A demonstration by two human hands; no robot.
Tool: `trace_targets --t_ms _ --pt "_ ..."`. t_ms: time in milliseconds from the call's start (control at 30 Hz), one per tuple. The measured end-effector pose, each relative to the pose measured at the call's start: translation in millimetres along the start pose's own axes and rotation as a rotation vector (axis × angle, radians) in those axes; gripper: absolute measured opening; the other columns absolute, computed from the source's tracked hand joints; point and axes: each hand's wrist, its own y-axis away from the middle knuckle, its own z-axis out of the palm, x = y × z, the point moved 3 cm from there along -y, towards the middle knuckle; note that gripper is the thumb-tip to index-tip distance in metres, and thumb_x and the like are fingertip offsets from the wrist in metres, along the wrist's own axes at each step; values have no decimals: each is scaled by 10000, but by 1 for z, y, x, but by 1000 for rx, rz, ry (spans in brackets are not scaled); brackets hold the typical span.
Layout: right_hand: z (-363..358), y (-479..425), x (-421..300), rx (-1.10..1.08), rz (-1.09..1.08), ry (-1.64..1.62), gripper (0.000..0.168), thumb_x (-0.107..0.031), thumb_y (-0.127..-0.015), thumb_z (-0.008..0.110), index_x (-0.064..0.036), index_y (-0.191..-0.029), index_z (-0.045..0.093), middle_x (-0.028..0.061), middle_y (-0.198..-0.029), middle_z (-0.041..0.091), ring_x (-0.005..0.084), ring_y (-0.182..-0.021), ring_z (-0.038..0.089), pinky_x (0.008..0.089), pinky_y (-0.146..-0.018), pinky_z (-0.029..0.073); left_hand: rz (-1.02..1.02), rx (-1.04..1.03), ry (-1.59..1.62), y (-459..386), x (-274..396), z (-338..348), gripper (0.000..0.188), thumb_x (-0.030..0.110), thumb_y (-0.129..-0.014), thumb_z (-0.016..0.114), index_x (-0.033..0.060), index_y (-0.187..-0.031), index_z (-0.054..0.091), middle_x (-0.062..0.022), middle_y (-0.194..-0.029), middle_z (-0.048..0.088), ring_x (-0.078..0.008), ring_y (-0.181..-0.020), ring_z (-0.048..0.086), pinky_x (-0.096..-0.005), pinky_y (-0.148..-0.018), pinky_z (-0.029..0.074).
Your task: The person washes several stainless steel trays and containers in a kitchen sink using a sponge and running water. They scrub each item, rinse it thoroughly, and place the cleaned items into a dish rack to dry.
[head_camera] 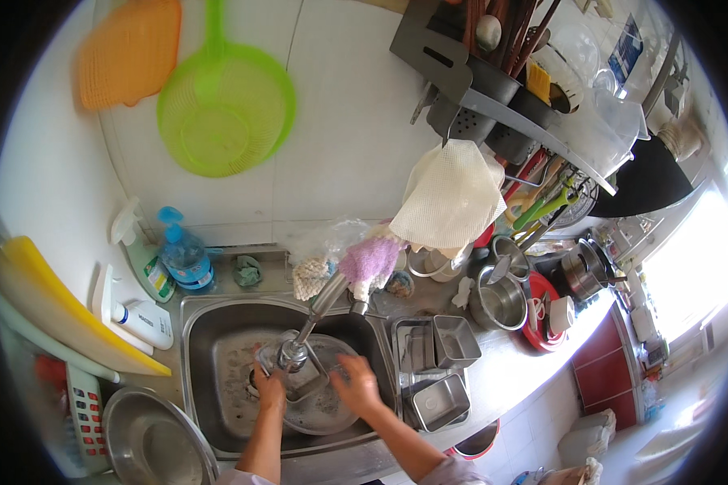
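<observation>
My left hand point(269, 385) grips the edge of a small rectangular metal container point(308, 381) beneath the faucet head point(292, 356). The container is tilted over a round metal basin point(330, 419) that holds soapy-looking water. My right hand point(358, 383) is just right of the container, blurred, with its fingers apart and nothing visible in it. The basin sits in the right part of the stainless-steel sink point(224, 370). Part of the container is hidden by the faucet and my left hand.
Right of the sink, a metal tray point(405, 345) bears similar rectangular containers point(441, 402). Metal pots point(502, 306) and a red plate point(539, 345) stand farther along. At left are a large metal bowl point(158, 445), a yellow-edged board point(91, 315) and a blue pump bottle point(185, 260). A purple cloth point(371, 259) drapes the faucet.
</observation>
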Motion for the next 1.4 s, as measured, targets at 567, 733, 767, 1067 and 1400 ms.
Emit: trace_targets --t_ms 567,733,767,1067,1400 --pt "-208 8 17 -200 -284 590 154 -177 -681 652 -60 -676 551 89 -681 544 275 -729 525 387 -728 346 -323 285 949 -14 -83 0 252 55 -845 426 34 -1092 468 -119 -1032 533 -238 -892 562 -404 -753 504" --pt "-180 12 -23 -376 -596 614 155 -203 -678 650 -92 -652 545 53 -659 524 242 -701 516 367 -705 347 -569 212 1108 -8 -90 32 179 178 -880 474 90 -1026 527 -80 -926 586 -191 -843 585 -349 -709 530" --pt "-173 14 -27 -424 -649 643 155 -208 -678 650 -98 -653 544 45 -659 523 233 -700 517 361 -703 348 -568 343 1061 3 -64 40 182 192 -877 484 88 -1020 530 -78 -933 588 -191 -834 588 -346 -708 531" --pt "-80 -4 -30 -692 -876 700 106 -210 -740 571 -109 -710 586 48 -725 568 215 -751 563 379 -721 365 -718 229 1056 16 -51 12 132 213 -851 493 105 -900 549 -48 -770 566 -174 -677 559 -286 -533 473" --pt "10 -16 -9 -477 -616 239 216 -194 -714 651 0 -759 566 161 -797 595 347 -807 537 424 -772 367 -343 121 -154 142 28 -31 247 125 -843 452 -32 -1032 436 -205 -782 608 -276 -586 618 -335 -403 465"
